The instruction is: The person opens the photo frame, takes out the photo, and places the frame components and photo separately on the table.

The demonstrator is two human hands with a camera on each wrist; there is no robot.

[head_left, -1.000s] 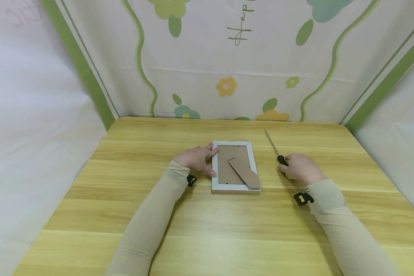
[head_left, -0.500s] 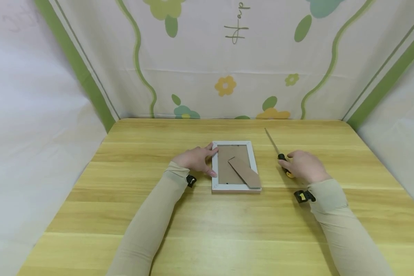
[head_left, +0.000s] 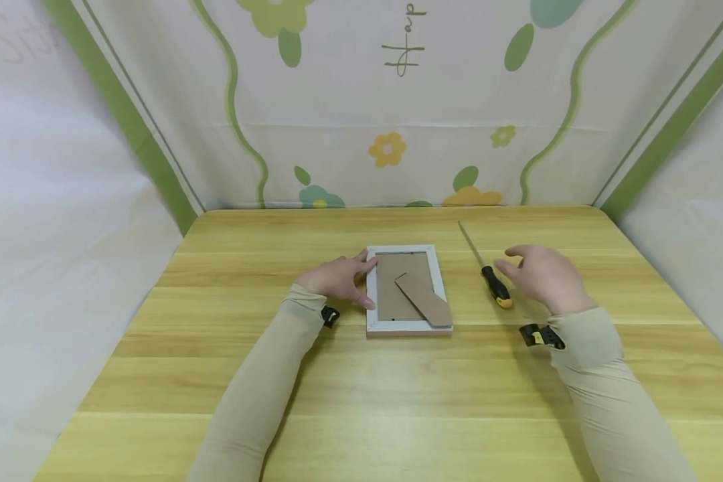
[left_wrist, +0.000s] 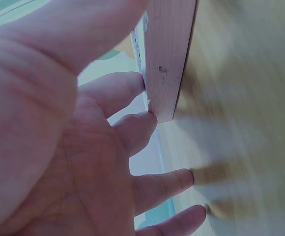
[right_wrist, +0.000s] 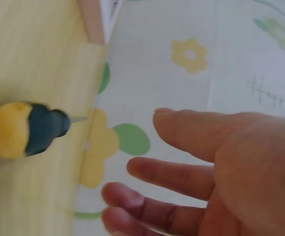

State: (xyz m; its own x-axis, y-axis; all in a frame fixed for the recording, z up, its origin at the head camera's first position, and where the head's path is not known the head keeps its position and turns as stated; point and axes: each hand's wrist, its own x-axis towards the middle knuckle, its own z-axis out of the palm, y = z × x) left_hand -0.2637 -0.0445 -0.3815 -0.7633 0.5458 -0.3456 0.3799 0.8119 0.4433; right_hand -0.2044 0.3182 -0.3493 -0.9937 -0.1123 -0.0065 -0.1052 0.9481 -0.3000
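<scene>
Along the left border of a white picture frame (head_left: 400, 326), the left hand (head_left: 333, 278) has its fingers spread and nearly straight, the thumb and fingertips touching the frame without gripping it. The right hand (head_left: 545, 274) holds nothing; its fingers are loosely bent, the thumb apart from them, just beside a screwdriver (head_left: 489, 275). That tool lies to the right of the frame, its black-and-yellow handle toward the person and its metal shaft pointing at the far edge. Back side up, the frame shows brown backing board (head_left: 388, 298) and a slanted easel stand (head_left: 428, 304), whose wide end covers the near right corner. Frame and screwdriver both rest on a wood-grain table (head_left: 361, 402). Beige sleeves (head_left: 265, 381) cover both arms. Beyond the table hangs a white flower-printed curtain (head_left: 440, 87).
</scene>
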